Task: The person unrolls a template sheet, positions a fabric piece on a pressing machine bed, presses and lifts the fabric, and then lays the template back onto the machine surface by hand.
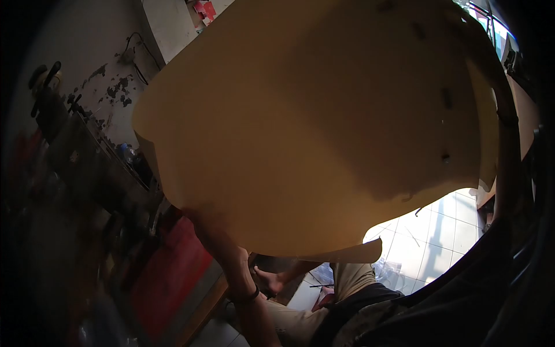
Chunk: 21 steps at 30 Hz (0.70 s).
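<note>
A large, thin tan sheet (260, 133), like stiff paper or plastic, is held up in front of me and fills most of the view. Its edges curl, and light shows through it. My left hand (213, 231) grips its lower left edge, the fingers mostly hidden by the sheet; a dark band circles that forearm. Raised on the far right, my right hand (483, 49) holds the upper right edge, dark and partly out of sight. Several small dark marks and a broad shadow show on the sheet's right side.
Dark machinery (81, 144) with a knob stands at left by a wall (110, 34) with peeling paint. Below it is a red panel (170, 277). Another person's bare foot (269, 281) shows beneath the sheet. White floor tiles (445, 225) and clear plastic (388, 274) lie lower right.
</note>
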### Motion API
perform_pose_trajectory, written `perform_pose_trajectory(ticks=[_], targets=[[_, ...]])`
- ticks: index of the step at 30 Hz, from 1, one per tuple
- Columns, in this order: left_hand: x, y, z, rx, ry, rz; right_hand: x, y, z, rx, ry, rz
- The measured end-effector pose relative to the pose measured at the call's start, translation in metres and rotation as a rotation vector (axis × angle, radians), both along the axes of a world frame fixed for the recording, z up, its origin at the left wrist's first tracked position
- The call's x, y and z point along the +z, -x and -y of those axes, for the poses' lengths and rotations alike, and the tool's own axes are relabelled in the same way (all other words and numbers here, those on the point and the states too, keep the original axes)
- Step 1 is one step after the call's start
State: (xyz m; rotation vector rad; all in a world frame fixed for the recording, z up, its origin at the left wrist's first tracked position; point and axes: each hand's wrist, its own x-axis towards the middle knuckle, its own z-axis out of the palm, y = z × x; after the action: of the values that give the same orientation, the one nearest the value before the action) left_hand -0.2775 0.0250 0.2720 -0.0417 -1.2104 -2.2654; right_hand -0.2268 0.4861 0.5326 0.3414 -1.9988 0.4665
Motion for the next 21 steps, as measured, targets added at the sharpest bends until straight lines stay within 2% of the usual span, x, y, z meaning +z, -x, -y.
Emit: perform_pose_trajectory(ticks=[3, 6, 7, 9, 11, 13, 15, 17, 19, 21], targets=[[0.012, -0.024, 0.012, 0.12, 0.01, 0.007, -0.003, 0.014, 0.028, 0.137, 0.243, 0.174], [0.023, -0.039, 0.039, 0.34, 0.299, 0.007, -0.014, 0.033, 0.021, 0.25, 0.275, 0.265], [0.029, -0.043, 0.05, 0.411, 0.383, 0.01, -0.023, 0.046, 0.008, 0.277, 0.342, 0.206], [0.062, -0.046, 0.058, 0.545, 0.467, 0.012, -0.049, 0.078, -0.023, 0.327, 0.476, 0.076], [0.113, -0.049, 0.049, 0.683, 0.443, 0.023, -0.078, 0.082, -0.024, 0.361, 0.492, 0.182], [0.149, -0.049, 0.046, 0.659, 0.496, -0.16, -0.113, 0.074, -0.02, 0.398, 0.494, 0.291], [0.19, -0.047, 0.039, 0.675, 0.626, 0.018, -0.161, 0.068, -0.014, 0.424, 0.685, 0.337], [0.219, -0.027, 0.04, 0.64, 0.816, -0.085, -0.209, 0.06, -0.024, 0.548, 0.731, 0.408], [0.245, -0.015, 0.033, 0.486, 1.121, -0.093, -0.241, 0.049, -0.004, 0.663, 0.884, 0.428], [0.264, 0.011, 0.033, 0.436, 1.27, -0.206, -0.274, 0.038, 0.007, 0.671, 0.987, 0.399]])
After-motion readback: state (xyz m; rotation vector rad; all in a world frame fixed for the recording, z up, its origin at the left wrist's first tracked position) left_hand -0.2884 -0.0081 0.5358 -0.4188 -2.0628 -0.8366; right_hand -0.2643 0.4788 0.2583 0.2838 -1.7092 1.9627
